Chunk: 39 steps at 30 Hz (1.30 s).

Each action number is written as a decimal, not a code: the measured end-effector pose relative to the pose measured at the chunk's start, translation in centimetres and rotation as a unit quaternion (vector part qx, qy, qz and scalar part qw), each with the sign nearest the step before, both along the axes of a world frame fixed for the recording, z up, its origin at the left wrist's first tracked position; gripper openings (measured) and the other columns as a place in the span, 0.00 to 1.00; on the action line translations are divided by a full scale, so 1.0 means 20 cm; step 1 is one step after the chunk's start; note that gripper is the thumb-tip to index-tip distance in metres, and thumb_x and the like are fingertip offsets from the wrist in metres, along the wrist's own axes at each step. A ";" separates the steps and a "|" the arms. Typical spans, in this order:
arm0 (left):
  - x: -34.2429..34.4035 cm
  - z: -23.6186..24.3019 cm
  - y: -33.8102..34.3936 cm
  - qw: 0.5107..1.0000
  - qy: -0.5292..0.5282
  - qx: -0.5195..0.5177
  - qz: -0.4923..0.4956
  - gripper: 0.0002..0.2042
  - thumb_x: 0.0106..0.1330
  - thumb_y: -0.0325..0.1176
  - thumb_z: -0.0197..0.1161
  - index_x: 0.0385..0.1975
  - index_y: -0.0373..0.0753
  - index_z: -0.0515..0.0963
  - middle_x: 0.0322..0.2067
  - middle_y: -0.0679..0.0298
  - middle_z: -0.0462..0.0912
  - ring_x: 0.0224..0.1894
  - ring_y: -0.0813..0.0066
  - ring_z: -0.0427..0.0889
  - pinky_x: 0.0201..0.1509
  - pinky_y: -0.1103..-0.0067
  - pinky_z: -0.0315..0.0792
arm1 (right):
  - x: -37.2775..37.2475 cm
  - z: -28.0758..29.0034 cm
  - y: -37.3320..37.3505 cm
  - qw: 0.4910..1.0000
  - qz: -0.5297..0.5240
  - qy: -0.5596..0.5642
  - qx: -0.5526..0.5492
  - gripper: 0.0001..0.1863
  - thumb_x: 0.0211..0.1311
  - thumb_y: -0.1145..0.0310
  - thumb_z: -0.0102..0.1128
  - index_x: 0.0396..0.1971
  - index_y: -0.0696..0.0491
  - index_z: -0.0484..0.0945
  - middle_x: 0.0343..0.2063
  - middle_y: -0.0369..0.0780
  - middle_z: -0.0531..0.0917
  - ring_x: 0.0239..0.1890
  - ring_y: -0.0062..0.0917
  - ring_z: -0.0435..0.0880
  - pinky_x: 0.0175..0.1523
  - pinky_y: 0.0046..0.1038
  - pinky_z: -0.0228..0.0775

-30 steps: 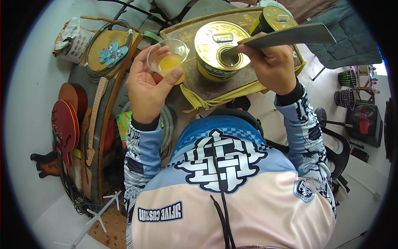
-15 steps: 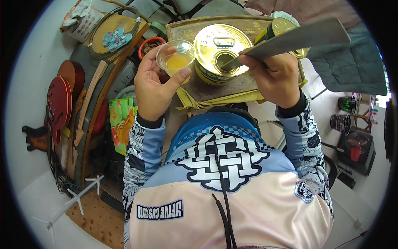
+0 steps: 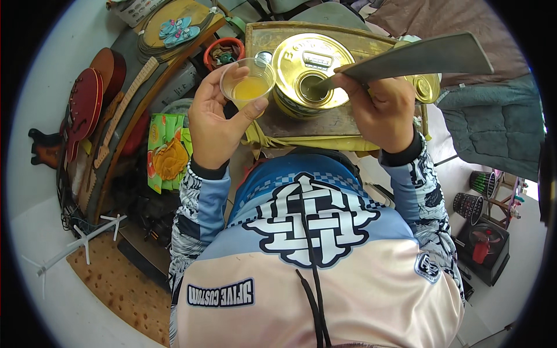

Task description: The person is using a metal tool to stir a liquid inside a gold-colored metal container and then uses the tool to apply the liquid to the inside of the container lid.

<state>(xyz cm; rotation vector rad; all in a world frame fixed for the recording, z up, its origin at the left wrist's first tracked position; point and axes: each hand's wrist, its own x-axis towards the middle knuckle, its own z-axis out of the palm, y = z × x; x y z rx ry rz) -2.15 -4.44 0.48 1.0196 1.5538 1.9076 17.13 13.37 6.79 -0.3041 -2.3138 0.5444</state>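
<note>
My left hand (image 3: 223, 119) is closed round a clear plastic cup (image 3: 255, 65) holding some yellow-orange liquid (image 3: 250, 88). Just right of the cup stands a large gold-topped tin can (image 3: 290, 57) with a round opening (image 3: 312, 88) in its lid. My right hand (image 3: 384, 113) grips a long flat grey strip (image 3: 420, 61), wider at its raised end. Its narrow end reaches over the opening, and how deep it goes is hard to make out. Both hands are above a worn wooden table (image 3: 260, 36).
A smaller gold-lidded can (image 3: 426, 87) stands partly hidden behind my right hand. Yellow cloth (image 3: 284, 142) lines the table's near edge. A red tub (image 3: 223, 52) is beyond the cup. Guitar bodies (image 3: 87, 110) stand at left; a dark padded cover (image 3: 493, 127) lies at right.
The whole view has shifted slightly. The strip's narrow end sits a little higher and farther right at the can's opening. My left hand still holds the cup in nearly the same place.
</note>
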 end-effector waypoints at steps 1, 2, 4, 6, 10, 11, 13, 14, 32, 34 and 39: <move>0.00 0.00 0.00 1.000 0.000 0.001 0.001 0.34 0.57 0.25 0.79 0.63 0.29 0.70 0.56 0.53 0.81 0.58 0.68 0.81 0.65 0.73 0.74 | -0.01 -0.01 0.01 1.000 -0.010 0.004 0.008 0.07 0.57 0.70 0.75 0.34 0.54 0.87 0.27 0.40 0.85 0.27 0.35 0.85 0.29 0.32 0.73; 0.01 0.00 -0.01 1.000 0.002 -0.001 0.002 0.33 0.57 0.25 0.79 0.63 0.29 0.70 0.56 0.53 0.81 0.58 0.68 0.81 0.65 0.73 0.74 | 0.00 -0.02 0.00 1.000 -0.001 -0.021 0.006 0.04 0.60 0.81 0.70 0.34 0.58 0.87 0.26 0.42 0.85 0.24 0.29 0.82 0.30 0.29 0.70; 0.01 0.00 -0.02 1.000 0.003 -0.002 0.004 0.33 0.57 0.24 0.79 0.63 0.29 0.70 0.56 0.53 0.81 0.58 0.68 0.81 0.65 0.73 0.74 | 0.00 -0.02 0.00 0.999 0.035 -0.001 0.000 0.04 0.60 0.81 0.70 0.34 0.59 0.87 0.27 0.42 0.85 0.24 0.29 0.82 0.30 0.28 0.70; 0.02 0.00 -0.02 1.000 -0.001 -0.006 0.005 0.33 0.57 0.24 0.79 0.62 0.29 0.70 0.56 0.53 0.81 0.58 0.69 0.81 0.65 0.74 0.75 | 0.01 0.01 -0.02 0.998 0.067 0.002 -0.014 0.04 0.59 0.82 0.70 0.34 0.59 0.87 0.27 0.42 0.86 0.25 0.29 0.82 0.31 0.28 0.70; 0.03 -0.02 -0.02 1.000 -0.005 0.004 0.010 0.33 0.57 0.24 0.79 0.62 0.30 0.70 0.56 0.53 0.81 0.58 0.69 0.81 0.64 0.74 0.75 | 0.03 0.01 0.00 1.000 0.008 -0.002 -0.013 0.05 0.58 0.73 0.74 0.34 0.54 0.87 0.28 0.41 0.86 0.28 0.37 0.86 0.32 0.33 0.75; 0.03 -0.02 -0.02 1.000 -0.004 0.007 0.005 0.32 0.57 0.24 0.79 0.62 0.30 0.71 0.56 0.54 0.81 0.58 0.69 0.82 0.64 0.74 0.75 | 0.02 0.00 0.01 1.000 0.007 -0.001 -0.013 0.05 0.58 0.73 0.74 0.34 0.54 0.87 0.28 0.41 0.86 0.28 0.37 0.86 0.32 0.33 0.75; 0.04 -0.02 -0.02 1.000 -0.002 0.009 -0.001 0.32 0.57 0.24 0.79 0.62 0.30 0.71 0.56 0.54 0.81 0.58 0.70 0.82 0.64 0.74 0.75 | 0.01 -0.03 0.02 1.000 0.000 0.002 0.023 0.05 0.58 0.74 0.73 0.34 0.55 0.87 0.27 0.42 0.86 0.28 0.37 0.86 0.32 0.33 0.75; 0.04 -0.01 -0.03 1.000 0.004 0.002 -0.002 0.32 0.57 0.24 0.79 0.61 0.30 0.71 0.56 0.55 0.81 0.57 0.70 0.82 0.64 0.74 0.75 | 0.00 -0.04 0.01 1.000 0.012 0.007 -0.011 0.05 0.58 0.75 0.73 0.34 0.55 0.87 0.28 0.42 0.86 0.28 0.37 0.86 0.32 0.33 0.75; 0.05 -0.06 -0.02 1.000 0.015 -0.014 -0.002 0.32 0.58 0.26 0.79 0.61 0.30 0.72 0.56 0.55 0.82 0.56 0.70 0.83 0.63 0.74 0.75 | 0.02 0.00 0.00 1.000 0.005 -0.007 -0.023 0.04 0.59 0.77 0.72 0.34 0.57 0.87 0.27 0.41 0.86 0.25 0.31 0.83 0.30 0.29 0.71; 0.07 -0.06 -0.02 1.000 0.015 -0.013 -0.002 0.32 0.58 0.26 0.79 0.61 0.30 0.72 0.56 0.55 0.82 0.56 0.70 0.83 0.63 0.74 0.75 | 0.01 0.00 0.00 1.000 -0.030 -0.002 0.001 0.05 0.56 0.76 0.74 0.33 0.55 0.88 0.27 0.41 0.86 0.27 0.34 0.86 0.32 0.31 0.75; 0.07 -0.06 -0.01 1.000 0.020 -0.014 -0.005 0.32 0.57 0.26 0.79 0.61 0.30 0.72 0.56 0.56 0.82 0.56 0.70 0.82 0.64 0.74 0.75 | 0.02 -0.02 -0.02 0.999 0.045 -0.002 -0.029 0.05 0.58 0.76 0.73 0.34 0.55 0.88 0.29 0.41 0.87 0.29 0.34 0.86 0.33 0.31 0.75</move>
